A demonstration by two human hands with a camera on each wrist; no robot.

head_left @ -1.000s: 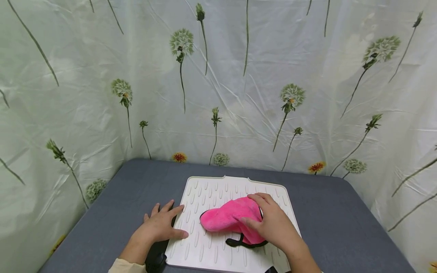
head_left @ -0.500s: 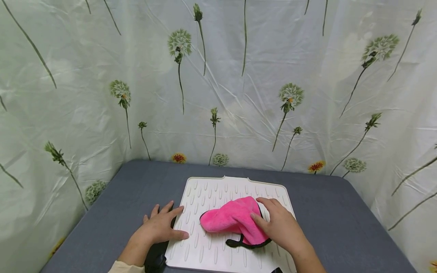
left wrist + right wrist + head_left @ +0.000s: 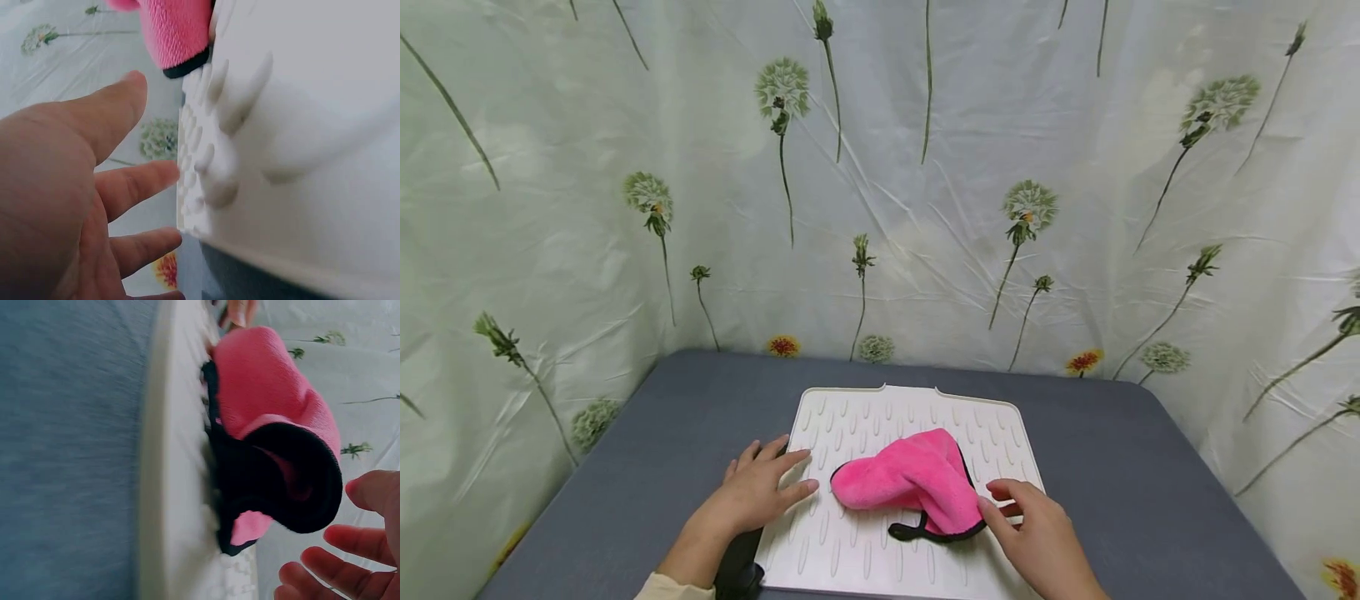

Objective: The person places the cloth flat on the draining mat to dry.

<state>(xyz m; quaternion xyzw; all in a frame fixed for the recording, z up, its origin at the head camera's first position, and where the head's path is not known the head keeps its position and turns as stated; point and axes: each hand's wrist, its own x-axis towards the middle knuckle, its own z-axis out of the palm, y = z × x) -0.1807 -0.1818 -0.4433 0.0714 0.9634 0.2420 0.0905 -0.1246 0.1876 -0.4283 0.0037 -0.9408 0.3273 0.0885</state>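
A pink plush cloth (image 3: 917, 479) with black edging and a black loop (image 3: 907, 530) lies bunched on a white ribbed board (image 3: 850, 558). From the right wrist, its black-trimmed side (image 3: 312, 440) curves up into a hollow fold. My right hand (image 3: 1041, 533) is beside the cloth's right edge, thumb tip close to the trim and fingers loosely bent with nothing in them. Over the board's left edge is my left hand (image 3: 760, 492), its fingers spread and holding nothing. In the left wrist view the rounded end of the cloth (image 3: 178, 37) shows beyond the left thumb.
The board rests on a table with a dark grey-blue cover (image 3: 722, 400). A pale curtain (image 3: 910, 292) printed with dandelions hangs behind and at both sides. Something black (image 3: 741, 575) shows by the left wrist, next to the board's near left corner.
My right hand has drawn back from on top of the cloth toward the near right, letting it go. The cloth and my left hand have hardly moved; the head view has shifted slightly.
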